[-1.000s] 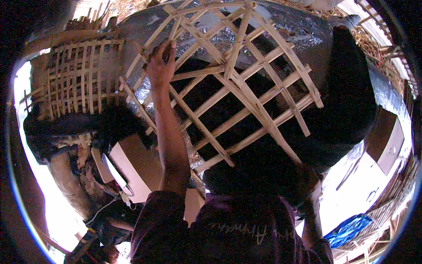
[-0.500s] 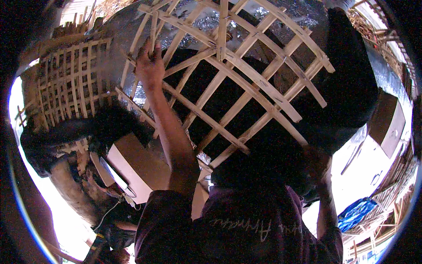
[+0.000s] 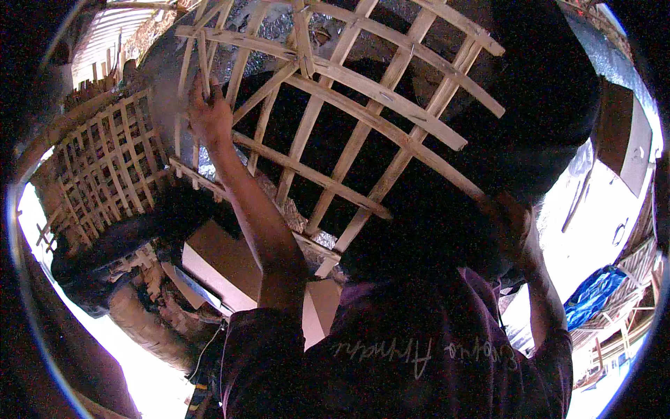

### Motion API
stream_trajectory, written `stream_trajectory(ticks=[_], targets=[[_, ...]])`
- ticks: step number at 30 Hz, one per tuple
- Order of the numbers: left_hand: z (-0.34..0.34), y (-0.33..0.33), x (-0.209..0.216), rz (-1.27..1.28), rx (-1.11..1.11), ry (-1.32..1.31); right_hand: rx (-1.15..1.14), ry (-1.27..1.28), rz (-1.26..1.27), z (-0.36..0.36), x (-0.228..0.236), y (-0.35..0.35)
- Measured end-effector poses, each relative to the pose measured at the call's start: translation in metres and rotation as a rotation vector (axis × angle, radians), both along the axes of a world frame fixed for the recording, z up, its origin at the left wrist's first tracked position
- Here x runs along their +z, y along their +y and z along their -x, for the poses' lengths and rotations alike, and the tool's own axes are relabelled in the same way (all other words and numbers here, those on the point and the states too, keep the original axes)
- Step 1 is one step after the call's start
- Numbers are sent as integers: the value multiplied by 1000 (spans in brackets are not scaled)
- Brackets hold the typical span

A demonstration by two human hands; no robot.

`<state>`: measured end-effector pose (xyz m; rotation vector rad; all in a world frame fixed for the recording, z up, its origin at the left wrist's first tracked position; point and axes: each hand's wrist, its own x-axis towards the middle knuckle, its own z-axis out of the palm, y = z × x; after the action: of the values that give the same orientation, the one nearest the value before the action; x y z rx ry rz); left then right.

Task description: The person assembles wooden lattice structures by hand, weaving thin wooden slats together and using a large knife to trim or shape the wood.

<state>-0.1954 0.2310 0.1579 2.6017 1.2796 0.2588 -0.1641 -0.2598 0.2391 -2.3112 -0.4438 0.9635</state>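
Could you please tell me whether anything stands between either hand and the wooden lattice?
Nothing visible does: the left hand grips the wooden lattice at its left; shadow obscures the right hand at a slat's lower end.

Lt brn crisscross lattice, dk purp shirt, blue bundle

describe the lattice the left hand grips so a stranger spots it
Find the dark shirt at the bottom centre. Just above it, spread across the upper middle, is the pale wooden lattice, gripped by the left hand. Its wide gaps set it apart from the tighter lattice at far left.
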Motion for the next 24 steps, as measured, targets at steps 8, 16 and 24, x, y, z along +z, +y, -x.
stream_trajectory(ticks=[8, 16, 24], targets=[[-4, -5, 9, 34, -112, -117, -52, -157, -92, 12, -27, -24], [-9, -15, 15, 77, -26, -159, -213, -98, -160, 39, -103, -85], [5, 16, -12, 53, -173, -269, 20, -189, -110, 6, -44, -32]])
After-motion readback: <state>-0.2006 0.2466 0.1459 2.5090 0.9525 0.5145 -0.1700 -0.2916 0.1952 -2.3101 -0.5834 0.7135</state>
